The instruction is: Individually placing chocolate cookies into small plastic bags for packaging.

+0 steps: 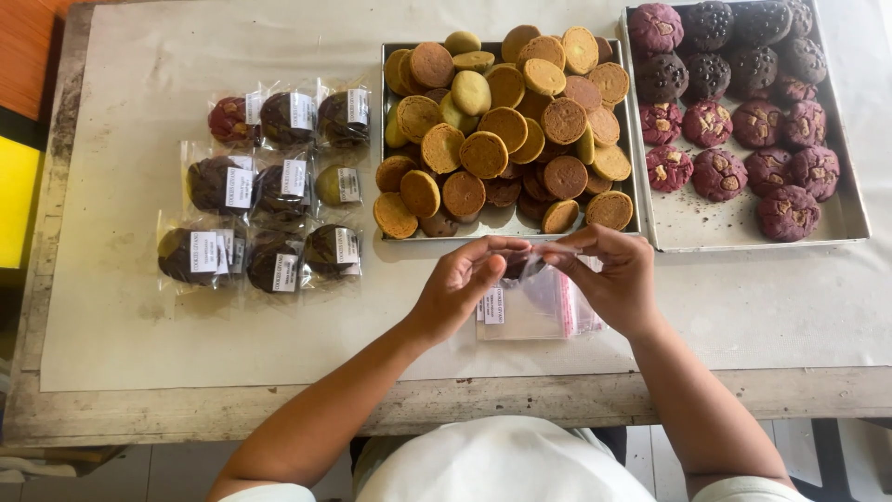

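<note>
Pinching with both hands, left hand (462, 284) and right hand (609, 277) grip a thin clear plastic bag (537, 290) at its mouth, at six o'clock from the metal tray of tan cookies (509, 125); flimsy, slippery, seemingly best held by its edges.

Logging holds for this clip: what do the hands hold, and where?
Both hands, left and right, pinch the top edge of a small clear plastic bag; its contents cannot be told.

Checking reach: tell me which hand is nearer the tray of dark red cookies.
Right. The right hand is just below that tray's near left corner. The left hand is farther left, below the tray of tan cookies. Both hands pinch a clear bag.
</note>
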